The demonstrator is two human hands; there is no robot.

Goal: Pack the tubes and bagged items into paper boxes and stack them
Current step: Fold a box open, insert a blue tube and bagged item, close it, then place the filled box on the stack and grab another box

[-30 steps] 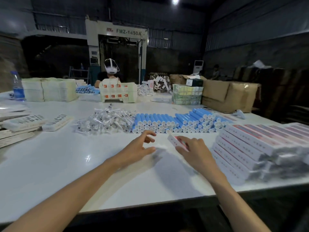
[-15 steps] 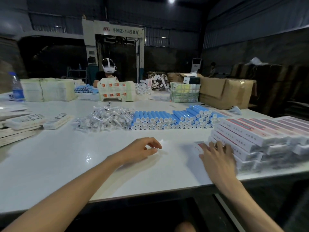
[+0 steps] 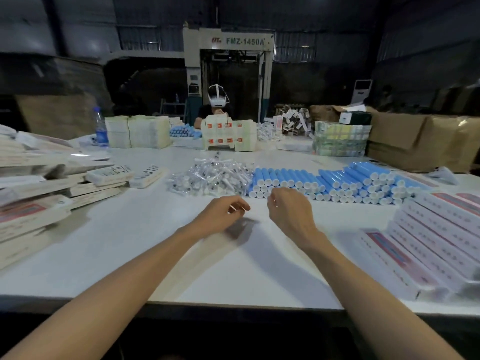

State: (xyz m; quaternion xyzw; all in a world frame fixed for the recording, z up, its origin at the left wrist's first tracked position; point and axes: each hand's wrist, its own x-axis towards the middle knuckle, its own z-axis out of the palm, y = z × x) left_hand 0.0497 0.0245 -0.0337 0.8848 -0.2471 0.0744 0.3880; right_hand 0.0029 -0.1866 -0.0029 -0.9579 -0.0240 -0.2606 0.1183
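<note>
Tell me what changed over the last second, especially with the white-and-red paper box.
The right hand carried the white-and-red paper box rightward, laid it against the stack of packed boxes, let go and returned to centre, empty. The left hand stayed mid-table, holding nothing; the row of blue tubes and the pile of clear bagged items lie unmoved.

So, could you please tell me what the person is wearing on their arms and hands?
Nothing that shows: left hand and right hand are ungloved, and both forearms are bare to the picture's edge, with no sleeve, watch or band in view.
</note>
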